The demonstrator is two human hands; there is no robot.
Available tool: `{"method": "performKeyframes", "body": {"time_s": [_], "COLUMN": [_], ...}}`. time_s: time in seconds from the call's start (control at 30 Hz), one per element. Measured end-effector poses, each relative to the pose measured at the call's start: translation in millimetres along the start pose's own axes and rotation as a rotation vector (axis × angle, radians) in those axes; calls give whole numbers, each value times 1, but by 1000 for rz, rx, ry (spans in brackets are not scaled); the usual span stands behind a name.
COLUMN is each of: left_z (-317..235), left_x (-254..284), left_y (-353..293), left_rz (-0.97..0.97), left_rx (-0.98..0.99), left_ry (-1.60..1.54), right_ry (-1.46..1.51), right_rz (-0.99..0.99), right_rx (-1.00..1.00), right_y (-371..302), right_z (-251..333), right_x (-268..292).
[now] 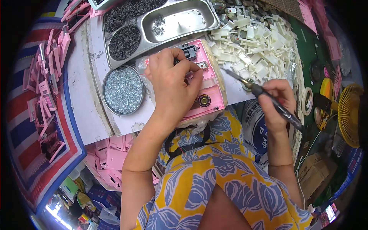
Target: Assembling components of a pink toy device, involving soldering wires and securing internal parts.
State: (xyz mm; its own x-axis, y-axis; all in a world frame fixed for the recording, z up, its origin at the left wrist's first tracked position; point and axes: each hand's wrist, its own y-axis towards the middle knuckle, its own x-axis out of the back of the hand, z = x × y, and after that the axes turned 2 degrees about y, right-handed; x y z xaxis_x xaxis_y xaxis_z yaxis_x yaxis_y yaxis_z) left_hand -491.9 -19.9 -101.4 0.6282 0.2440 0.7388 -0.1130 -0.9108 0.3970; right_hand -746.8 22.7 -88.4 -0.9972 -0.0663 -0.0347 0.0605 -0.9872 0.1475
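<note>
Skid risk

My right grip [278, 103] wraps the black-handled tool [264, 93]; my left grip [172, 78] curls over the pink casing [217, 100] near the tabletop's [82, 96] front edge, its hold I can't tell; a skewed tip [230, 73] could slip

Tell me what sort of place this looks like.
Probably a small assembly workshop: many silvery metal bits fill a round tin, white plastic pieces lie heaped on the worktop, and an open pink casing with small parts inside sits under the left hand.
</note>
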Motion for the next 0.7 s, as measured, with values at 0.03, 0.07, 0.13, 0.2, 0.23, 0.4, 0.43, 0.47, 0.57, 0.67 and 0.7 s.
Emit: {"method": "performKeyframes", "body": {"time_s": [0.03,0.07,0.13,0.2,0.23,0.4,0.43,0.47,0.57,0.67,0.7], "left_z": [1,1,0,-2,-2,-1,-1,-2,-1,0,0], "left_x": [-1,-2,-2,2,2,1,1,2,2,0,0], "left_y": [0,1,1,1,1,1,1,1,1,0,0], "left_rz": [1,3,12,29,29,25,26,26,22,15,13], "left_rx": [2,4,9,13,16,16,16,16,12,12,13], "left_ry": [7,15,41,72,73,81,84,88,81,80,80], "right_ry": [9,18,24,17,6,-34,-54,-74,-95,-97,-100], "right_rz": [17,34,64,85,89,79,92,105,119,114,110], "right_rx": [-18,-36,-48,-37,-44,-58,-44,-30,-12,-8,-7], "right_y": [2,3,4,5,5,7,8,9,10,10,10], "right_z": [-2,-3,-8,-12,-13,-12,-13,-15,-17,-20,-20], "right_x": [-6,-10,-12,-12,-12,-17,-17,-16,-15,-16,-17]}}
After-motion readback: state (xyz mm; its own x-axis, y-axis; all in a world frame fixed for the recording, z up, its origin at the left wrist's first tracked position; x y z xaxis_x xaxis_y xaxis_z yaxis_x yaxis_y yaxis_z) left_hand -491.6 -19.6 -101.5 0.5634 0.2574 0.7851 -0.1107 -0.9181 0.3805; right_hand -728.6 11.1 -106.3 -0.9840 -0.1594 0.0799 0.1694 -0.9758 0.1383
